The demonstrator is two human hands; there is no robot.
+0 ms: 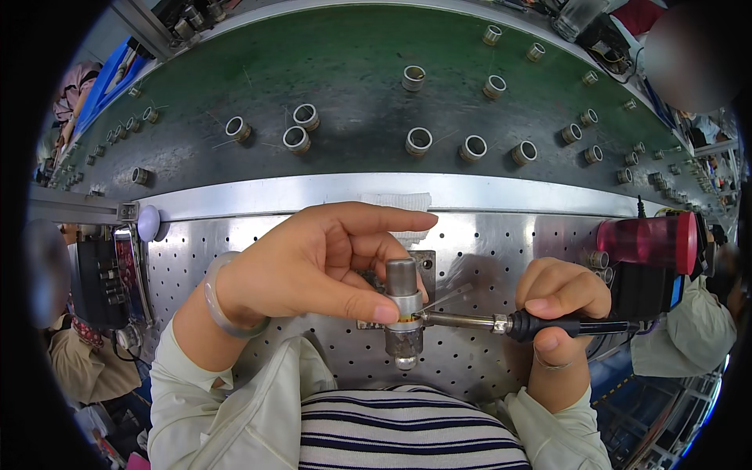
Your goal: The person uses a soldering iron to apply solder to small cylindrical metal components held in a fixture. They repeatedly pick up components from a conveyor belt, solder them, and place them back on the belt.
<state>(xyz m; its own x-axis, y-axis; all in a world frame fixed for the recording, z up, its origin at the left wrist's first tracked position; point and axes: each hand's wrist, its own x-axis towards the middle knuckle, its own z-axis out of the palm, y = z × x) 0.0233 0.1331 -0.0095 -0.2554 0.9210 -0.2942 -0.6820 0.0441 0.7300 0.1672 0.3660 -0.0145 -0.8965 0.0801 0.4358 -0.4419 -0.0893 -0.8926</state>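
My left hand (305, 266) steadies a silver metal ring part (406, 304), with the thumb pressed on its near side and the index finger stretched out beyond it. This ring sits around a grey metal post (402, 278) whose rounded end points toward me. A thin strip of copper-yellow shows at the ring's joint. Closed around the black handle of a soldering iron (521, 325), my right hand (565, 301) holds it level from the right. The iron's tip meets the ring's right side, where thin wires stick out.
A perforated metal work plate (478, 251) lies under my hands. Beyond a metal rail (329, 190), a green conveyor belt (352, 70) carries several metal rings (419, 141). A pink-red container (646, 241) stands at the right. A white cloth (403, 205) lies behind my left hand.
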